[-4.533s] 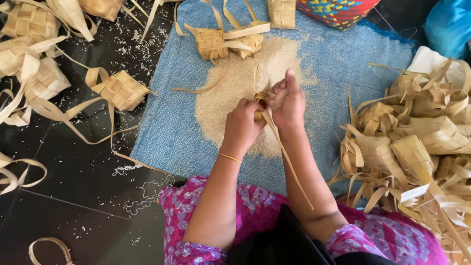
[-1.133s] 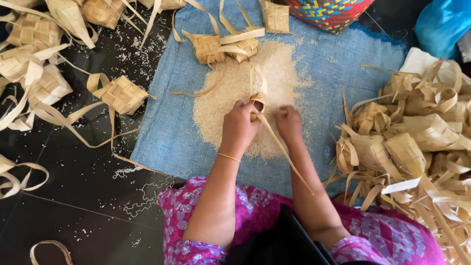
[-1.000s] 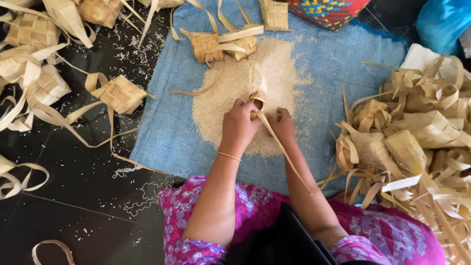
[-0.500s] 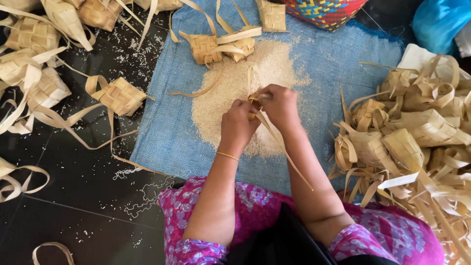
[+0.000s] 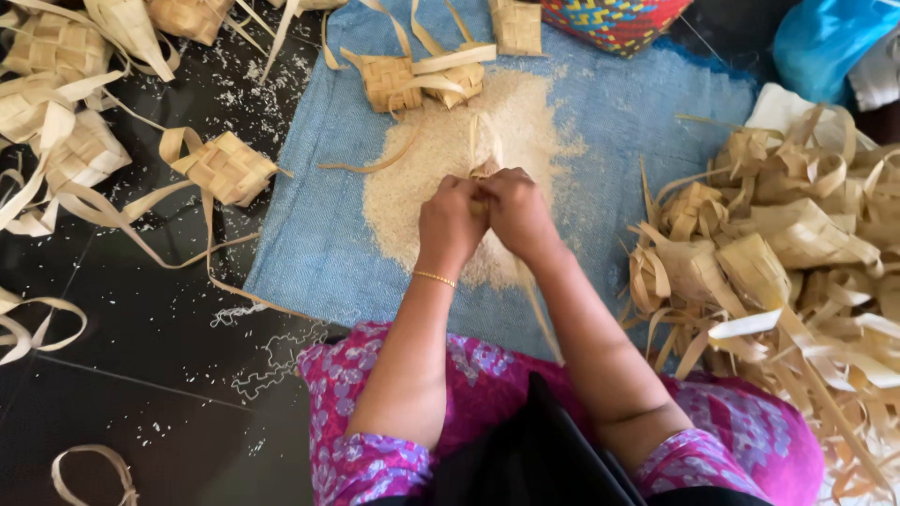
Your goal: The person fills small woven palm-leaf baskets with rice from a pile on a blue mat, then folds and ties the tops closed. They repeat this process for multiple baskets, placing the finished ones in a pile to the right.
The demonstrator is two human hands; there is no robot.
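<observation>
Both of my hands meet over a heap of raw rice (image 5: 441, 173) spread on a blue cloth (image 5: 319, 244). My left hand (image 5: 450, 220) and my right hand (image 5: 514, 211) together grip a small woven palm-leaf pouch (image 5: 484, 171), mostly hidden between the fingers. One leaf strip of the pouch stands up past my knuckles, and another trails down beside my right forearm. A thin gold bangle circles my left wrist.
Filled woven pouches (image 5: 225, 167) with loose strips lie on the dark floor at left and at the cloth's far edge (image 5: 403, 80). A large pile of empty pouches (image 5: 787, 253) sits at right. A colourful woven basket (image 5: 614, 19) and a blue bag (image 5: 825, 42) stand beyond. Spilled rice grains dot the floor.
My right hand has moved in from beside the pouch and now closes over it against my left hand. The pouch stays over the rice heap.
</observation>
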